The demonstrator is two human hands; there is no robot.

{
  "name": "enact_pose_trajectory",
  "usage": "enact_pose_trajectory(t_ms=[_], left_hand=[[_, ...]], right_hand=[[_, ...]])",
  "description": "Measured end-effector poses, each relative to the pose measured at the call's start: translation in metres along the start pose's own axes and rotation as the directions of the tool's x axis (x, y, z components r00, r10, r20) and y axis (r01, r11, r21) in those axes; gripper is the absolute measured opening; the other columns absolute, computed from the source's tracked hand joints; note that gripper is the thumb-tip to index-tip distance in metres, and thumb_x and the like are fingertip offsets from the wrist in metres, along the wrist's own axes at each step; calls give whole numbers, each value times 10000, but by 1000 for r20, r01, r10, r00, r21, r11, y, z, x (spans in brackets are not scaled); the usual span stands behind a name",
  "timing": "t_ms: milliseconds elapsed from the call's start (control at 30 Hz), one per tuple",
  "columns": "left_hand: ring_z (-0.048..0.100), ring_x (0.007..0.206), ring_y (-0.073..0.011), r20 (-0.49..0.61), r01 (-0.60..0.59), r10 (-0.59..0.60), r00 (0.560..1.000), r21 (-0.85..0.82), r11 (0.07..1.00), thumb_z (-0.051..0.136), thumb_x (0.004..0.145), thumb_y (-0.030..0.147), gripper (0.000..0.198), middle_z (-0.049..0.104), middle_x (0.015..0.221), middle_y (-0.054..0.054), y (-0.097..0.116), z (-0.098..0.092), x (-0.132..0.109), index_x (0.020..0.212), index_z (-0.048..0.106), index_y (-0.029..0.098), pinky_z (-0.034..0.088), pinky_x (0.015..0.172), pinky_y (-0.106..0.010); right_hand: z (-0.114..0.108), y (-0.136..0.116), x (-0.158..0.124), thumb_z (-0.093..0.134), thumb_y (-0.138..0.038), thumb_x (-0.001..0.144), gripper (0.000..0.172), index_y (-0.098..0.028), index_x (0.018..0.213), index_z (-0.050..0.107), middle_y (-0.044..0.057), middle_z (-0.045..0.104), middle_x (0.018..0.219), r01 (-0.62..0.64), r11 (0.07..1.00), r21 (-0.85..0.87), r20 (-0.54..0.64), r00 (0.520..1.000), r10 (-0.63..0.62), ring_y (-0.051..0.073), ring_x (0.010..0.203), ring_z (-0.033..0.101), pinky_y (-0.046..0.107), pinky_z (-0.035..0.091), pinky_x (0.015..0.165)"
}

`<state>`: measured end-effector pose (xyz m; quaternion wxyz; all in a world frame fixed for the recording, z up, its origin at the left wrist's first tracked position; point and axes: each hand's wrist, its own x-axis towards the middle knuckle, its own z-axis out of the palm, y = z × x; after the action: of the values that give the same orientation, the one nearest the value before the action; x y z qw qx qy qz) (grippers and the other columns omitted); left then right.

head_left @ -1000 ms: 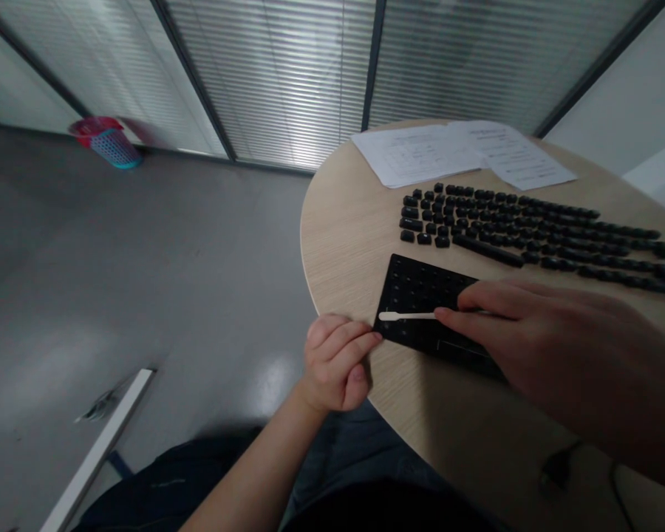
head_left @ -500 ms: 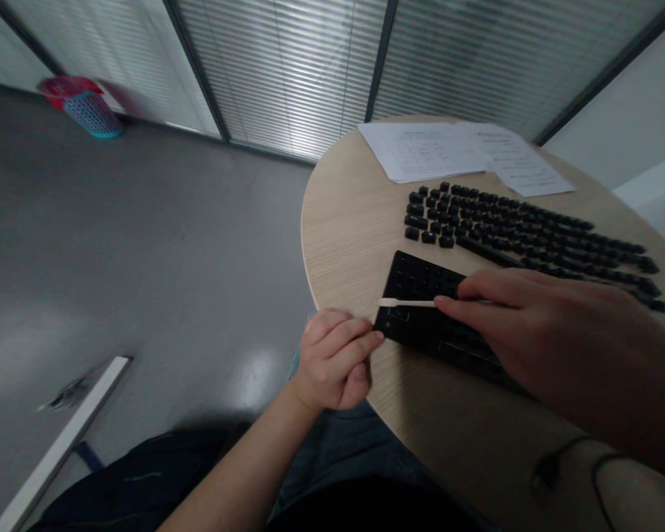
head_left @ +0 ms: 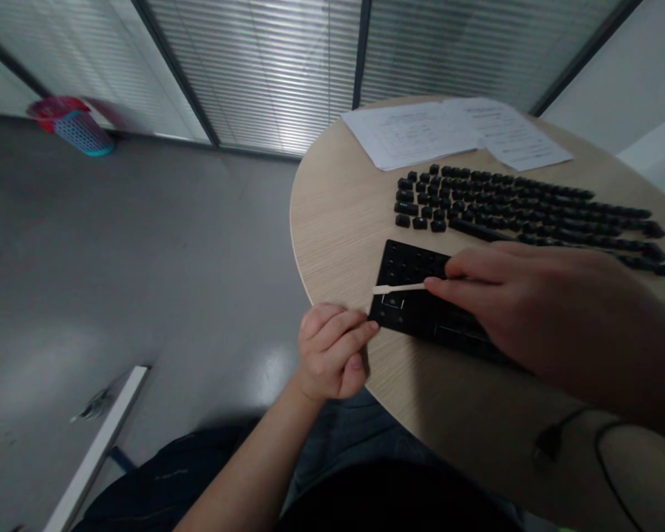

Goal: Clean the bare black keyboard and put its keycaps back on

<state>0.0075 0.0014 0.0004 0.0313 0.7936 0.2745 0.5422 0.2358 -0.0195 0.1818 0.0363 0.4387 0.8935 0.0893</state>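
My right hand (head_left: 537,310) pinches a thin white swab stick (head_left: 399,288) whose tip lies over the left end of a black keyboard base (head_left: 407,292) with its keycaps removed. My left hand (head_left: 332,351) is curled at the table's edge, its fingertips pressed against the near left corner of the keyboard base. Several loose black keycaps (head_left: 510,207) lie in rows beyond the base on the round wooden table (head_left: 338,222).
White printed papers (head_left: 448,133) lie at the table's far side. A black cable (head_left: 570,436) runs along the near right edge. On the grey floor stand a pink and blue basket (head_left: 69,125) by the glass wall and a white board (head_left: 97,443) at lower left.
The swab's tip has shifted slightly across the left end of the keyboard base. Both hands keep their hold; the view has swung a little.
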Motion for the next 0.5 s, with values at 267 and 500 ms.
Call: enact_pose_trajectory(t_ms=[267,500], left_hand=[[646,933,-226,21,8,-8,1000,15,1000,327,1033,338,413,754,985,-64,0,-2,0,1092,722,233,529,853,-421],[646,940,-236,26,8,-8,1000,14,1000,300,1037,346,432,755,992,-76,0,-1,0,1107,706,215,527,862,-429]], right_hand=[[-1,4,-8,467,-110,951,329,-224,1034,764,85,729,980,-55,998,20,-91,994,57,259,802,631,361,431,660],[3,2,-31,424,-81,912,398,-237,1051,762,94,745,1012,-29,998,60,-131,991,37,266,775,654,385,471,640]])
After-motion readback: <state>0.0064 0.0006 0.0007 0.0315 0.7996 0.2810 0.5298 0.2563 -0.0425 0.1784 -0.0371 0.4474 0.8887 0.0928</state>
